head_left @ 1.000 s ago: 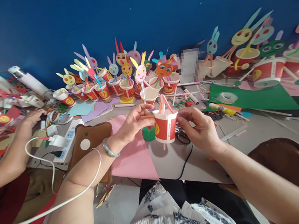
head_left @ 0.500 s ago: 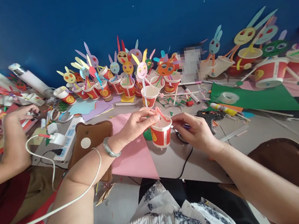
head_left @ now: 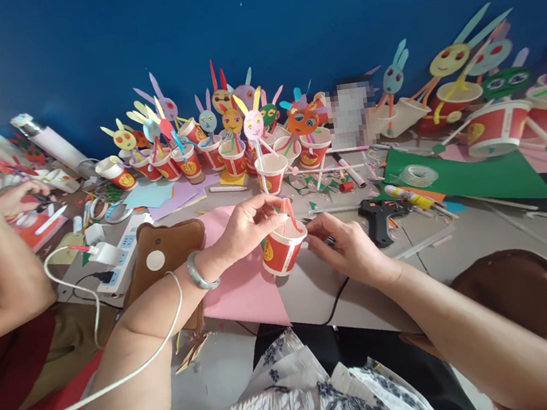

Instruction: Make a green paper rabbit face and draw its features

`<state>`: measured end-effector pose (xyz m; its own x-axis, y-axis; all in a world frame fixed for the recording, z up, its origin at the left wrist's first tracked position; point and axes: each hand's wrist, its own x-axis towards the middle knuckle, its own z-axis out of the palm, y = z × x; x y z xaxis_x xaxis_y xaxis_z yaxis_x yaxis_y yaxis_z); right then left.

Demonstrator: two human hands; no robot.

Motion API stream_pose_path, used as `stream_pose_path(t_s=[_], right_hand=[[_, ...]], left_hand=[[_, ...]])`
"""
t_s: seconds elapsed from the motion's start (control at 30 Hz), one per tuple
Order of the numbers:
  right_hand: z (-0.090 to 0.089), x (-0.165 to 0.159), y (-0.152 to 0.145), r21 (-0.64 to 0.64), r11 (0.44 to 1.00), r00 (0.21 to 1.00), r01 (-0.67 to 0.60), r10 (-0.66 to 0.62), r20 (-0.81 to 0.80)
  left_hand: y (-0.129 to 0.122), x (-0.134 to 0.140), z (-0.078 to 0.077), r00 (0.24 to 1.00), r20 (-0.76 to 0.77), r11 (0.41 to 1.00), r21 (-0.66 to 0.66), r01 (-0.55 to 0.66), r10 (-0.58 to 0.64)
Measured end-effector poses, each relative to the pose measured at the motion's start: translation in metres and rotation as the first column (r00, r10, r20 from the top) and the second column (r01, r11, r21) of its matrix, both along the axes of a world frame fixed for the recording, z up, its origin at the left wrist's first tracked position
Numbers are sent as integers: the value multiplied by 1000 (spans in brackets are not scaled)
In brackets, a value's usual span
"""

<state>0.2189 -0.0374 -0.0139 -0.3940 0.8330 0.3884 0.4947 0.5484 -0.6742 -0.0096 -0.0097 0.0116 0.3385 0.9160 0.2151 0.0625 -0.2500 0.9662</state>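
A red-and-white paper cup [head_left: 281,255] is in front of me, tilted, with a bent pink-red strip [head_left: 291,216] rising from its mouth. My left hand [head_left: 256,224] is closed in a pinch above the cup's opening, at the strip's upper end. The thumb covers part of the far rim. On the cup's right side, my right hand [head_left: 347,249] has its fingers drawn together by the rim. A thin dark thing shows between those fingers, too small to name. Under the cup's left side lies pink paper [head_left: 244,289].
Behind stand several cups with paper rabbit faces [head_left: 254,125]. A black glue gun [head_left: 376,221] and a glue stick tube [head_left: 408,197] lie right, near green paper [head_left: 472,179]. To the left are a brown case [head_left: 163,253], a power strip [head_left: 126,251] and another person's arm [head_left: 13,259].
The cup has shifted left and tilted more, and my right hand has moved left with it. The glue gun shows more fully. The other person's arm at the left has moved left.
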Motion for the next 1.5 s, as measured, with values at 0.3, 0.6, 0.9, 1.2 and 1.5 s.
stream_pose_path(t_s=[0.3, 0.6, 0.9, 1.2, 1.5], right_hand=[[4, -3, -4, -199, 973, 989, -112, 91, -114], [4, 0, 0, -191, 980, 998, -61, 56, -32], [0, 2, -3, -140, 988, 991, -72, 55, -119], [2, 6, -5, 131, 972, 978, -195, 203, -51], [3, 6, -3, 245, 953, 983, -180, 184, 9]], left_hand=[[2, -1, -8, 998, -49, 986, 161, -34, 42], [7, -10, 3, 988, -92, 991, 22, 129, -126], [0, -5, 12, 989, 36, 989, -20, 148, -147], [2, -6, 11, 964, 157, 973, -48, 226, -216], [4, -5, 10, 978, 144, 987, -33, 156, -149]])
